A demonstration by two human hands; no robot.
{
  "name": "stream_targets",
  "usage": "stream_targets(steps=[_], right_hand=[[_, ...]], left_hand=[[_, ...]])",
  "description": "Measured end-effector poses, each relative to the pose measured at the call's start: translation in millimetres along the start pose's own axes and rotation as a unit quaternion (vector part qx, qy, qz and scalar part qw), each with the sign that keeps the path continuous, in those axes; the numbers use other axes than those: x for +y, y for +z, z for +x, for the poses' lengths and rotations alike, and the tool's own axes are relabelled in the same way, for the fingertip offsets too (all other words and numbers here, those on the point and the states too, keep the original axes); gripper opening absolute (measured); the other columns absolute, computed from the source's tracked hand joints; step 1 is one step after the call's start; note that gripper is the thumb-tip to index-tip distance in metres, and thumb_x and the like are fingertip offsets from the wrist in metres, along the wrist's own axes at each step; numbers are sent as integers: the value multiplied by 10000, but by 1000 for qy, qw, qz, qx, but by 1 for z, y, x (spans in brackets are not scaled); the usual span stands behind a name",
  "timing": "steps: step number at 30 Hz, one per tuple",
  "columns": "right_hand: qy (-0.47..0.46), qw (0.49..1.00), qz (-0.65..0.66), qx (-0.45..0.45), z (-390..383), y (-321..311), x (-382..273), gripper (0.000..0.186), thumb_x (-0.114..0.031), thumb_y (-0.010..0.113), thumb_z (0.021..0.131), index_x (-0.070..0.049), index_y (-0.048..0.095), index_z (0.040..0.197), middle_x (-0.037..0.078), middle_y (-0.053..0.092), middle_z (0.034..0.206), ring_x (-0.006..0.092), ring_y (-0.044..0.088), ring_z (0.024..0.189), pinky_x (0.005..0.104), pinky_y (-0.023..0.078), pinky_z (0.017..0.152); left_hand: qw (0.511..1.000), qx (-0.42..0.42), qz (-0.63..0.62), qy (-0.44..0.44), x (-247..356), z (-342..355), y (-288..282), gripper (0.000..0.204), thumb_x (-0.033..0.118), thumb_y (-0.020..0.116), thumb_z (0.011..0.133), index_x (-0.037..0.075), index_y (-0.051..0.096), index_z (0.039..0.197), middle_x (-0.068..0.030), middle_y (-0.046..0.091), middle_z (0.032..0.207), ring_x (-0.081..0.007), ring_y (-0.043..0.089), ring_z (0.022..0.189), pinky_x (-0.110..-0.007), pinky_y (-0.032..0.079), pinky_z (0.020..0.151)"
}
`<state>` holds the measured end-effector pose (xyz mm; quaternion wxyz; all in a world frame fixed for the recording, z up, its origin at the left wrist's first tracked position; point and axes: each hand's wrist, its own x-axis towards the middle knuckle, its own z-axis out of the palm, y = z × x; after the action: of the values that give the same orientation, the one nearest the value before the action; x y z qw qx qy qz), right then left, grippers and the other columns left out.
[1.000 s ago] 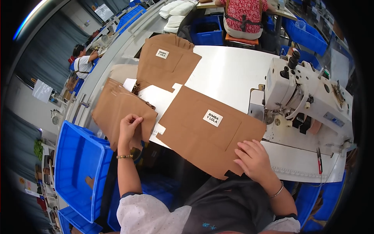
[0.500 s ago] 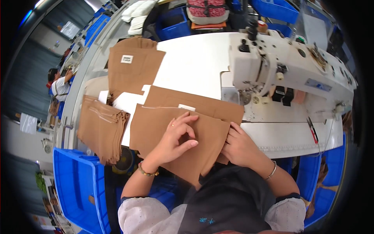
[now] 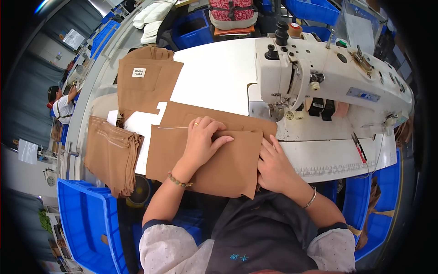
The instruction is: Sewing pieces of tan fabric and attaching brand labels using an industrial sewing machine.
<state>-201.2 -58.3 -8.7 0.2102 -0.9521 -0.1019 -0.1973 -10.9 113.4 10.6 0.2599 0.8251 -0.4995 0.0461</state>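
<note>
A brown fabric panel (image 3: 223, 169) lies over the table's front edge, its lower part hanging toward my apron. Behind it, partly covered, is a second brown panel (image 3: 196, 112) on the white table. My left hand (image 3: 203, 139) bends its fingers over the front panel's top edge, thumb against the cloth. At the right edge of that panel, my right hand (image 3: 273, 166) grips the cloth, with some fingers hidden beneath. A white line runs along the top edge, left of my left hand. The sewing machine's needle area (image 3: 276, 112) is just beyond the panels' right end.
A stack of brown pieces (image 3: 109, 155) hangs over the table edge at left; another brown stack with a white label (image 3: 150, 86) lies behind. The white sewing machine (image 3: 337, 77) fills the right. Red-handled thread snips (image 3: 359, 148) lie near it. A blue bin (image 3: 86, 223) stands lower left.
My left hand has moved from the panel's face to its top edge, now covering where a white label showed. The panel's lower corner has swung up and right. The whole view has shifted slightly.
</note>
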Motion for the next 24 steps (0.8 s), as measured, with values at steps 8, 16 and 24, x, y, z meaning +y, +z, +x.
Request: stream_targets(steps=[8,16,24], right_hand=[[49,994,-57,-75,-1,5,6,501,-291,707,812,26,667,1196,226,538,1377,437,410,1381,628,258,1156],[16,993,-64,-97,-12,5,27,617,-425,597,924,-6,541,1373,239,480,1457,446,361,1400,595,216,1177],[4,991,8,-131,89,29,99,603,-444,533,1007,30,506,1379,251,498,1414,438,410,1366,537,250,1169]], left_hand=[[998,56,8,39,-6,-4,13,341,428,789,796,137,629,874,-44,590,931,-281,563,963,-463,383,937],[989,125,16,81,-13,-1,43,505,576,769,728,98,684,870,-90,617,1000,-273,549,1063,-434,411,923],[989,138,18,40,-11,12,56,550,618,774,706,117,756,932,-50,676,1002,-238,555,1110,-404,394,916]])
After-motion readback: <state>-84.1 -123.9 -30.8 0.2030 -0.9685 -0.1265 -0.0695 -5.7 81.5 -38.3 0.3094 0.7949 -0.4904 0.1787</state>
